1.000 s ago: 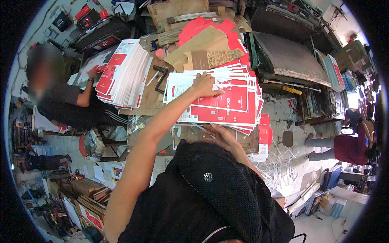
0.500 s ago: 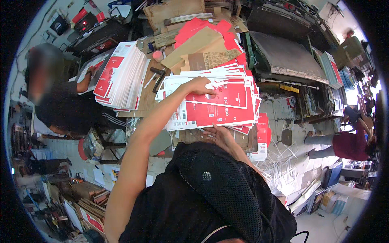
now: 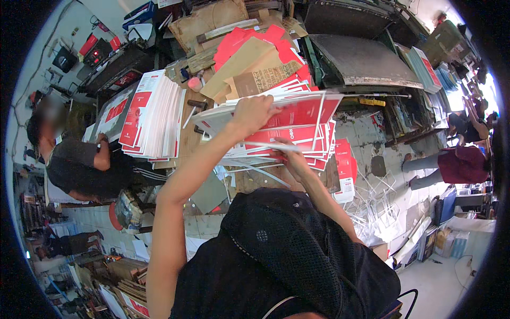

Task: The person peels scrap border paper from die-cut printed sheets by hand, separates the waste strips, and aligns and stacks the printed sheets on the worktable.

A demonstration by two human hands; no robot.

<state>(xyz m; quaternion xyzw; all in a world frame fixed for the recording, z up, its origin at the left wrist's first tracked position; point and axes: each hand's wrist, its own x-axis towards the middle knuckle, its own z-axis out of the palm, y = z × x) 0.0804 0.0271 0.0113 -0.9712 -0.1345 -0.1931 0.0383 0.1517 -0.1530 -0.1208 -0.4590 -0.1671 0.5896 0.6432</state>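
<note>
A red-and-white printed card sheet is raised and tilted above a messy pile of similar printed sheets. My left hand grips its far part, with the fingers closed over the edge. At the near side, my right hand is closed about the sheet's lower edge; some of its fingers are hidden or blurred. A thin white border strip shows at the raised sheet's right part.
To the left stands a tall fanned stack of printed sheets, with a dark-clothed co-worker beyond it. Brown cardboard and red offcuts lie behind the pile. White scrap strips litter the floor at right.
The sheet that lay nearly flat on the pile is now lifted and tilted up. My right hand has moved up and away from me with its near edge. The co-worker's arm has shifted nearer.
</note>
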